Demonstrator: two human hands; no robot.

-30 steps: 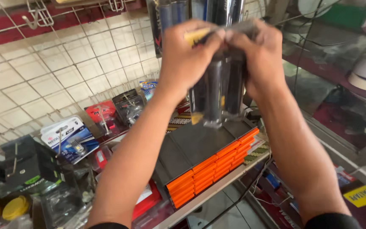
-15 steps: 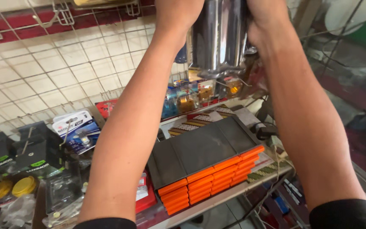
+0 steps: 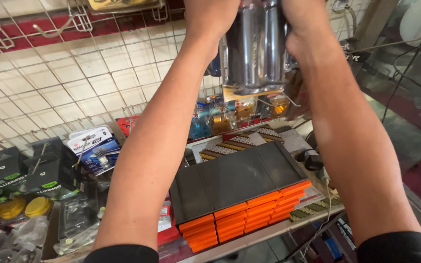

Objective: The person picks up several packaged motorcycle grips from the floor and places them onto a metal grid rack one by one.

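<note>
Both my hands are raised to the top of the view and hold a clear plastic pack of shiny chrome tubes (image 3: 256, 48). My left hand (image 3: 210, 19) grips its left side, and my right hand (image 3: 304, 29) grips its right side. The fingers and the top of the pack are cut off by the frame's upper edge. The pack hangs upright in front of a white wire grid wall (image 3: 59, 92).
Below lies a stack of black boxes with orange edges (image 3: 239, 190) on a shelf. Hanging black packages (image 3: 30, 170), a blue-and-white bulb pack (image 3: 93, 148), yellow discs (image 3: 10, 209) and small amber bulbs (image 3: 249, 109) crowd the display. A glass case (image 3: 405, 87) stands right.
My hands have lifted the chrome pack higher, up to the frame's top edge, and the view has tilted down, showing more of the shelf.
</note>
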